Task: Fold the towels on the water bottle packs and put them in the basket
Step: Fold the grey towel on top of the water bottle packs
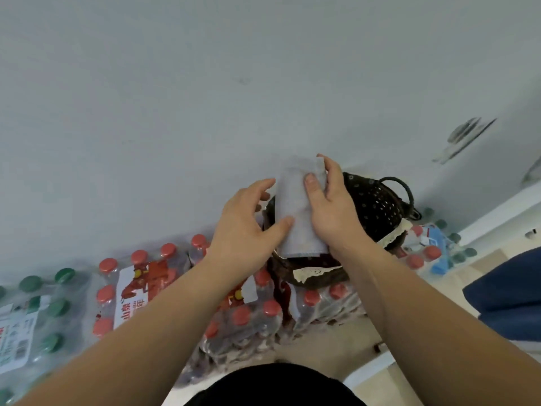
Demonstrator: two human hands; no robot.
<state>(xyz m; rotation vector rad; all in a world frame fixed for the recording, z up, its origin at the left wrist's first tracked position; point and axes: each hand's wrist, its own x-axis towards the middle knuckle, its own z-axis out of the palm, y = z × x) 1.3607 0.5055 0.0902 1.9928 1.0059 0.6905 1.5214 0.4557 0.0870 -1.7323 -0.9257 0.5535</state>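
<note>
A small pale grey towel (295,206), folded into a narrow strip, is held upright over a dark brown basket (377,206). My right hand (330,209) grips its right edge, thumb pressed on the front. My left hand (246,227) holds its left side, thumb on the cloth's lower part and fingers curled behind. The basket has a polka-dot lining, lace trim and a dark handle, and it sits on shrink-wrapped packs of red-capped water bottles (248,312). The inside of the basket is mostly hidden by the towel and my hands.
Green-capped bottle packs (38,317) lie at the left, blue-labelled ones (436,244) behind the basket at the right. A pale wall (205,83) rises right behind the packs. A dark blue object (509,306) sits at the right on a light floor.
</note>
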